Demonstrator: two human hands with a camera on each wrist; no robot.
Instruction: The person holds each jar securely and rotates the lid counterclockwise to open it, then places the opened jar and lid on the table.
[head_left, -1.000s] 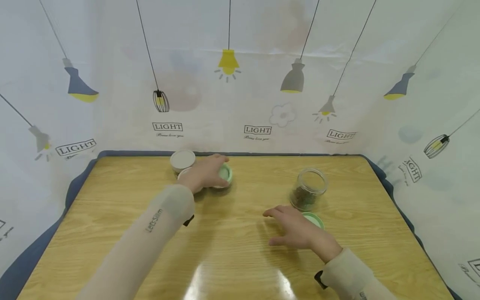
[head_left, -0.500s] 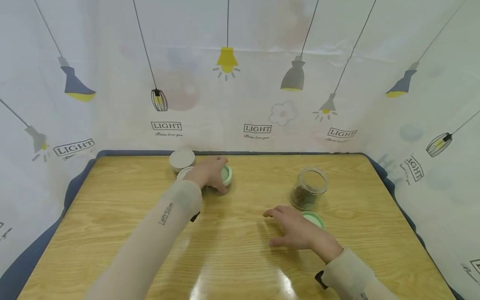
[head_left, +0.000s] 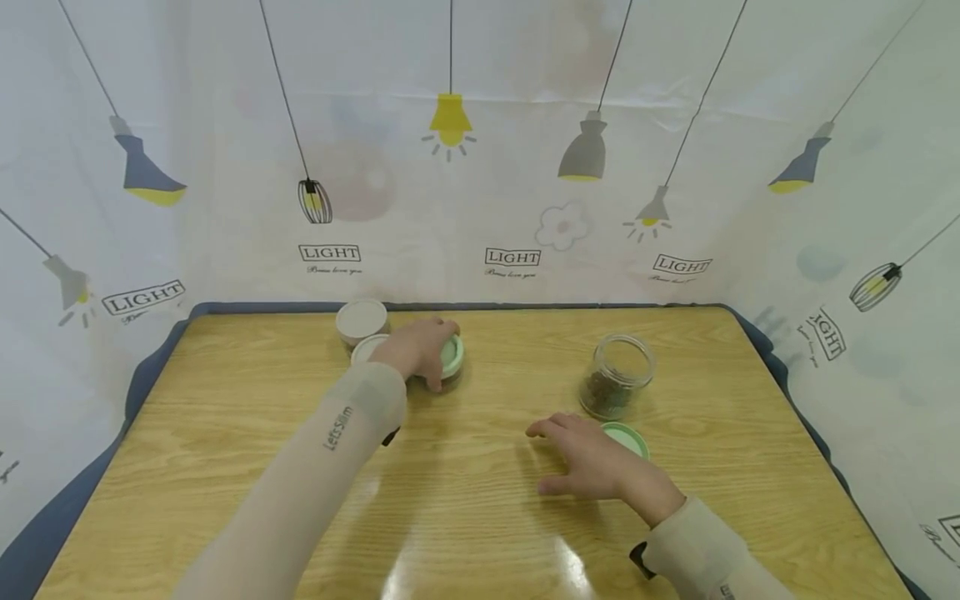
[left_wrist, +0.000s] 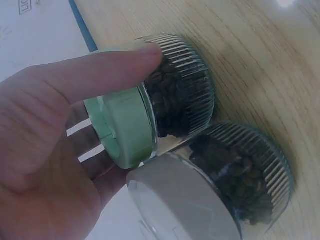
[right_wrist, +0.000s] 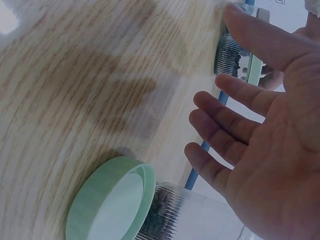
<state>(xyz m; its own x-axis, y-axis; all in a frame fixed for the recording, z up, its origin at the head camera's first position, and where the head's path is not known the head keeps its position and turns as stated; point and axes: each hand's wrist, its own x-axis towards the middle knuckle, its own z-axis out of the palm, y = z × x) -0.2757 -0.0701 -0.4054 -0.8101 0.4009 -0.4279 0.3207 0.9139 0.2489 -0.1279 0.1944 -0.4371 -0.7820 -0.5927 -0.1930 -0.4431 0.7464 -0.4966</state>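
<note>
At the back left of the table, my left hand [head_left: 415,348] grips a small ribbed glass jar [left_wrist: 182,95] by its green lid [left_wrist: 125,127], thumb on one side and fingers round the other. Dark beans show inside this jar. Right against it stands a jar with a white lid [left_wrist: 182,200], partly covered by the hand in the head view. My right hand [head_left: 588,458] hovers over the table with fingers spread and nothing in them. Near it are a loose green lid [head_left: 628,438] and an uncovered glass jar [head_left: 617,379] partly filled with dark beans.
A second white-lidded jar [head_left: 362,323] stands behind the first, close to the table's back edge. The wooden table [head_left: 480,517] ends at a printed fabric wall [head_left: 480,208] at the back and sides.
My left hand has drawn slightly nearer and its thumb has come down along the green-lidded jar. The right hand, open jar and loose lid have stayed put.
</note>
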